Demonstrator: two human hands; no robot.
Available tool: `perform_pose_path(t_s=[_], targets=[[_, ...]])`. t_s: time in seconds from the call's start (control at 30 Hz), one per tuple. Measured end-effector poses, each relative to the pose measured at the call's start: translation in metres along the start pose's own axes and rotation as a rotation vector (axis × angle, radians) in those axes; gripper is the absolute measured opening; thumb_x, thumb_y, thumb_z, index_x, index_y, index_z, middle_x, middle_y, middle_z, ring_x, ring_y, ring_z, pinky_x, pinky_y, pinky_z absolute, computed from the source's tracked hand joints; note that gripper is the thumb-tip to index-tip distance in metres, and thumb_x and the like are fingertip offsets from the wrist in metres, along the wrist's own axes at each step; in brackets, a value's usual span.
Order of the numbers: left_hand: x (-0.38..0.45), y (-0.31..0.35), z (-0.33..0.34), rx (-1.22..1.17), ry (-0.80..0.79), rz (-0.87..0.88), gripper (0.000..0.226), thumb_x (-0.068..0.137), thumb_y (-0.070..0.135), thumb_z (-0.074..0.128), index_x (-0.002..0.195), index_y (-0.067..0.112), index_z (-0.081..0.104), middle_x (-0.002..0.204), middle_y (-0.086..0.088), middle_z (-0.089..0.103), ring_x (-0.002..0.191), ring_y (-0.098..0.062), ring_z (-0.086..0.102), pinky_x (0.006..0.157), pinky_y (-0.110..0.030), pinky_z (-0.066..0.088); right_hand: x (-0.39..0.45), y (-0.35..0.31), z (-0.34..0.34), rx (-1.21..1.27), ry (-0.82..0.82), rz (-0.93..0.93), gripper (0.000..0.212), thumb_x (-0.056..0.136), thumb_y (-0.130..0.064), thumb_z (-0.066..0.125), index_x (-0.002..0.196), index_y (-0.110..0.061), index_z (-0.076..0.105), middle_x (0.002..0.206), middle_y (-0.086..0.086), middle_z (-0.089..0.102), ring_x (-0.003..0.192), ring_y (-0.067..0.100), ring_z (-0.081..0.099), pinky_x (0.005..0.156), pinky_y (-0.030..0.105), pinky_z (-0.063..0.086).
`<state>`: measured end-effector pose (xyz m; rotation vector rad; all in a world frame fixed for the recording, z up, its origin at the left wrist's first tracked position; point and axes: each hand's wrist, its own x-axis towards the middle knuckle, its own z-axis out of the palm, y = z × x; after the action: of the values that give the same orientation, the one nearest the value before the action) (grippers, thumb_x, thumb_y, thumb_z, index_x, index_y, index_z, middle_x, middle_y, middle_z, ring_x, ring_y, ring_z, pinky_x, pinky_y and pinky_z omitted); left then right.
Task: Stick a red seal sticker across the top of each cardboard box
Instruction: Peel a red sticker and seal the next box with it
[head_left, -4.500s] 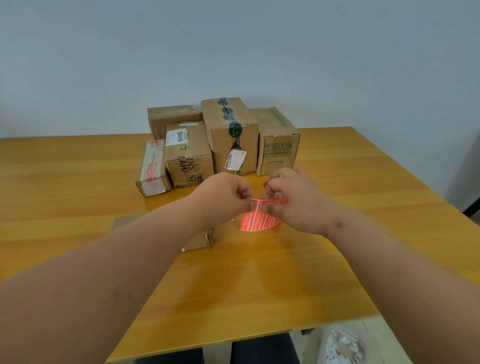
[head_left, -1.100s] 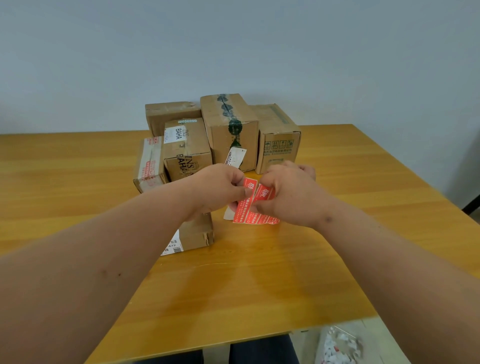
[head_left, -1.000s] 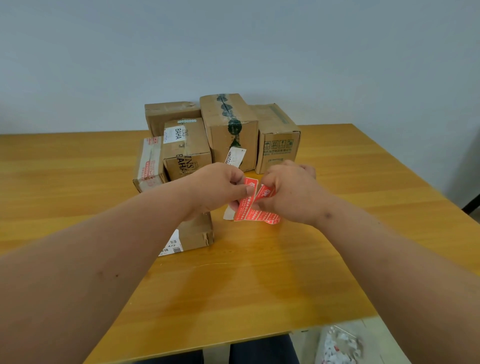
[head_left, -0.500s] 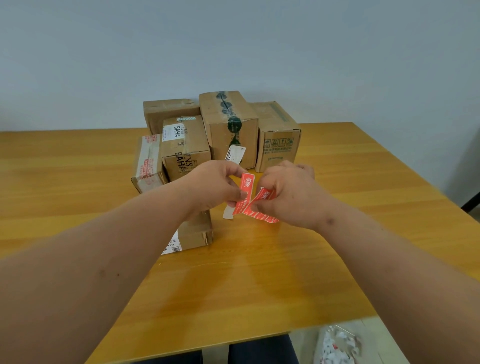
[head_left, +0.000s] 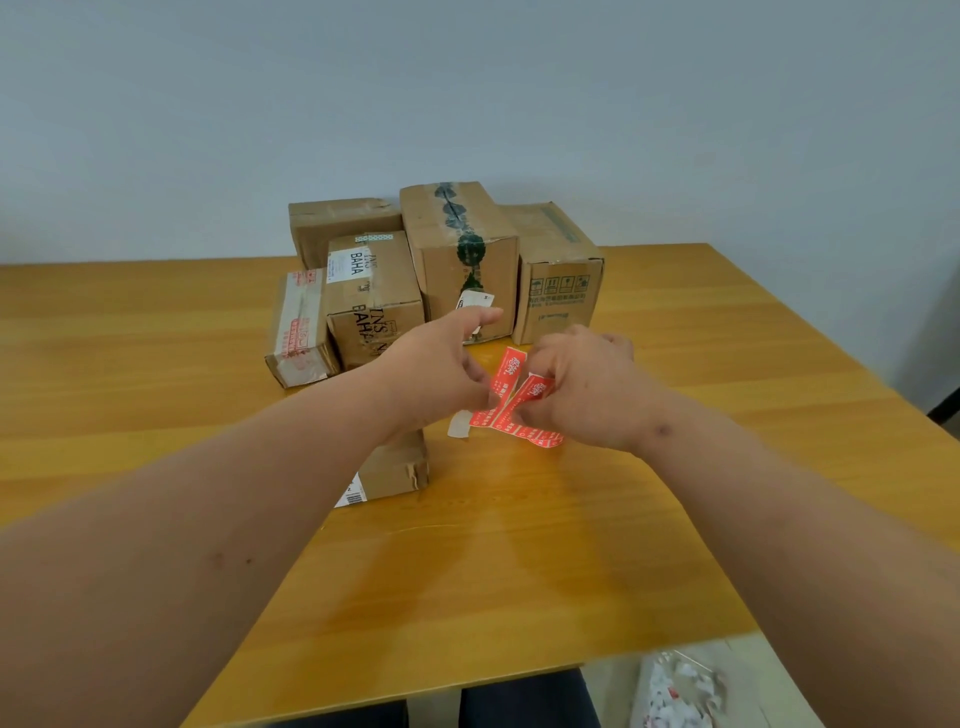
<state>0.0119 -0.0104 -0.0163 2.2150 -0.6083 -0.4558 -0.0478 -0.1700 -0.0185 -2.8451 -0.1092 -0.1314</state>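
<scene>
In the head view, the left hand (head_left: 441, 371) pinched the lower part of a red seal sticker (head_left: 508, 371) that stood up and leaned away from the person. The right hand (head_left: 582, 387) gripped the remaining sticker sheet (head_left: 530, 410) beside it, and the two pieces crossed between the fingers. The nearest cardboard box (head_left: 395, 467) lay on the table (head_left: 519, 545) just below the left wrist, so the left hand was the closer one. The sticker's long axis probably needed laying down across that box top.
</scene>
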Motion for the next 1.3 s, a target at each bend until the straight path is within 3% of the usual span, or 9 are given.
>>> perform_pose_path(t_s=[0.13, 0.3, 0.47, 0.67, 0.8, 0.87, 1.03, 1.17, 1.3], targets=[[0.0, 0.003, 0.001, 0.02, 0.031, 0.011, 0.097, 0.078, 0.004, 0.077, 0.151, 0.035, 0.021, 0.086, -0.004, 0.074, 0.083, -0.016, 0.071, 0.087, -0.04, 0.055, -0.003, -0.001, 0.001, 0.026, 0.009, -0.019, 0.013, 0.079, -0.036, 0.072, 0.077, -0.023, 0.071, 0.089, -0.012, 0.06, 0.101, 0.014, 0.041, 0.096, 0.038, 0.019], [0.003, 0.0, 0.0, -0.061, 0.065, -0.023, 0.099, 0.077, 0.001, 0.077, 0.152, 0.029, 0.02, 0.086, -0.006, 0.074, 0.084, -0.019, 0.071, 0.089, -0.042, 0.055, -0.005, 0.0, -0.003, 0.064, 0.017, -0.028, 0.019, 0.08, -0.038, 0.071, 0.075, -0.019, 0.069, 0.091, -0.007, 0.064, 0.116, 0.019, 0.04, 0.098, 0.038, 0.015], [0.005, -0.002, 0.003, -0.024, 0.127, -0.026, 0.097, 0.076, 0.004, 0.078, 0.152, 0.024, 0.021, 0.084, -0.004, 0.074, 0.08, -0.016, 0.07, 0.085, -0.037, 0.056, -0.005, 0.0, -0.001, 0.05, 0.037, -0.058, 0.025, 0.081, -0.042, 0.069, 0.071, -0.019, 0.068, 0.079, -0.008, 0.063, 0.096, 0.011, 0.044, 0.091, 0.034, 0.018], [0.011, -0.006, 0.005, 0.044, 0.218, -0.026, 0.093, 0.077, 0.005, 0.078, 0.151, 0.023, 0.025, 0.083, -0.003, 0.072, 0.079, -0.016, 0.069, 0.081, -0.039, 0.057, -0.008, 0.001, -0.004, 0.067, 0.032, -0.053, 0.021, 0.079, -0.038, 0.073, 0.065, -0.025, 0.064, 0.079, -0.009, 0.066, 0.091, 0.007, 0.051, 0.095, 0.037, 0.021], [0.012, -0.008, 0.0, 0.081, 0.303, -0.033, 0.081, 0.082, 0.005, 0.072, 0.149, 0.022, 0.031, 0.085, -0.004, 0.069, 0.081, -0.015, 0.067, 0.065, -0.025, 0.053, -0.01, 0.001, -0.008, 0.054, -0.016, -0.061, 0.019, 0.075, -0.037, 0.075, 0.064, -0.024, 0.065, 0.079, -0.009, 0.068, 0.088, 0.006, 0.055, 0.099, 0.039, 0.023], [0.012, -0.011, -0.004, 0.066, 0.326, -0.04, 0.077, 0.083, 0.005, 0.071, 0.148, 0.022, 0.033, 0.084, -0.002, 0.069, 0.081, -0.014, 0.067, 0.068, -0.025, 0.053, -0.012, 0.001, -0.011, 0.047, -0.052, -0.065, 0.019, 0.073, -0.041, 0.076, 0.068, -0.025, 0.067, 0.08, -0.01, 0.068, 0.09, 0.006, 0.054, 0.101, 0.04, 0.023], [0.001, -0.005, -0.013, -0.133, 0.267, -0.048, 0.059, 0.087, 0.006, 0.067, 0.14, 0.021, 0.045, 0.083, -0.002, 0.072, 0.074, -0.011, 0.069, 0.067, -0.027, 0.053, -0.009, -0.008, -0.021, 0.053, 0.004, -0.034, 0.036, 0.073, -0.07, 0.059, 0.088, -0.038, 0.064, 0.102, -0.016, 0.059, 0.107, 0.009, 0.047, 0.093, 0.038, 0.022], [-0.013, 0.004, -0.022, -0.345, 0.212, -0.095, 0.037, 0.09, 0.008, 0.065, 0.124, 0.019, 0.057, 0.088, -0.004, 0.074, 0.078, -0.015, 0.071, 0.069, -0.028, 0.054, 0.001, -0.018, -0.016, 0.061, 0.19, 0.049, 0.021, 0.087, -0.057, 0.054, 0.088, -0.038, 0.061, 0.097, -0.019, 0.054, 0.104, 0.008, 0.049, 0.089, 0.036, 0.024], [-0.024, 0.004, -0.032, -0.546, 0.203, -0.086, 0.023, 0.09, 0.004, 0.063, 0.111, 0.014, 0.064, 0.075, -0.003, 0.073, 0.06, -0.008, 0.066, 0.062, -0.026, 0.048, 0.002, -0.032, -0.013, 0.165, 0.086, 0.082, 0.02, 0.089, -0.052, 0.055, 0.083, -0.034, 0.062, 0.081, -0.02, 0.058, 0.085, 0.005, 0.054, 0.089, 0.042, 0.043]])
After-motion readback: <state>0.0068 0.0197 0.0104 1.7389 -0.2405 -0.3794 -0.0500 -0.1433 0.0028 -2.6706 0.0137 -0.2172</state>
